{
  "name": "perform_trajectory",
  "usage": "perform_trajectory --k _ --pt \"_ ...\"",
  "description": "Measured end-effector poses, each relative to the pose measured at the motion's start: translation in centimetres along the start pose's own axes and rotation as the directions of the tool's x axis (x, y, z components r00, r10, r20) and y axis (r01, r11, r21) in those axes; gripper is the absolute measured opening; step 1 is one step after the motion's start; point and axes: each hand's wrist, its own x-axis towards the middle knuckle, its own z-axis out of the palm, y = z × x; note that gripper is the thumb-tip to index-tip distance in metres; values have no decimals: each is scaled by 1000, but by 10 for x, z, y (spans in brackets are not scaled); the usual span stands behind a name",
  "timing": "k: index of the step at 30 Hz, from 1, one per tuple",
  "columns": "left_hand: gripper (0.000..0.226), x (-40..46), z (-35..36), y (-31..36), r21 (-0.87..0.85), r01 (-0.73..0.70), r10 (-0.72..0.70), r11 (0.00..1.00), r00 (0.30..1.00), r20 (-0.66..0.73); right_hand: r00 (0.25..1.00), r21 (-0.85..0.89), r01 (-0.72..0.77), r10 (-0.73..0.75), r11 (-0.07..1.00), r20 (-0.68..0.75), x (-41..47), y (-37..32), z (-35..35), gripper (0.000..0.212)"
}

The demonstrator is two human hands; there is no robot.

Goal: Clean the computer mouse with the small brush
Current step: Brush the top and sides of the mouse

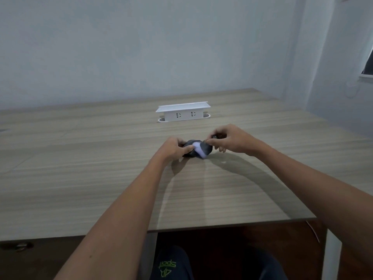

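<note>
Right now my left hand (pixel 175 147) clamps the dark, rounded computer mouse (pixel 198 150) against the wood-grain bench (pixel 80 168), its grip closed around the near end, I judge to keep it from sliding. My right hand (pixel 228 141) pinches the small brush (pixel 217 136), a dark handle mostly hidden in my fingers, over the mouse's far end, where a pale blur may be bristles.

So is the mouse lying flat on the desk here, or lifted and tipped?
Tipped: the left hand holds the mouse angled at the desk, with the brush's pale bristles across it. Contact underneath cannot be told.
</note>
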Motion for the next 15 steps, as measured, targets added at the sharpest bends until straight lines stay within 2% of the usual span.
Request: perform_trajectory --k 3,4,7,8,11,12,13,15 --pt "37 0 2 2 -13 0 0 1000 1000 -6 992 -161 -27 7 987 -122 6 -2 -2 10" --pt "37 0 2 2 -15 2 -2 1000 1000 -8 990 -157 -29 7 987 -138 7 -3 -4 10" --pt "37 1 1 2 -10 2 -2 1000 1000 -4 1000 -2 -15 15 1000 2 6 -8 -3 13" --pt "37 1 1 2 -13 0 0 1000 1000 -4 999 -16 -27 27 1000 34 7 -9 -2 13" --pt "36 2 2 1 -27 4 -5 1000 1000 -6 996 -168 -78 69 983 -61 14 -8 -7 13" --pt "37 2 2 1 -31 6 -6 999 1000 -6 994 -169 -86 72 982 -87 16 -10 -9 13" --pt "37 2 2 1 -35 6 -7 999 1000 -5 995 -126 -79 70 989 -73 17 -12 -10 14" --pt "38 3 1 0 -33 9 -9 999 1000 -3 997 -12 -50 50 999 50 18 -19 -10 16"
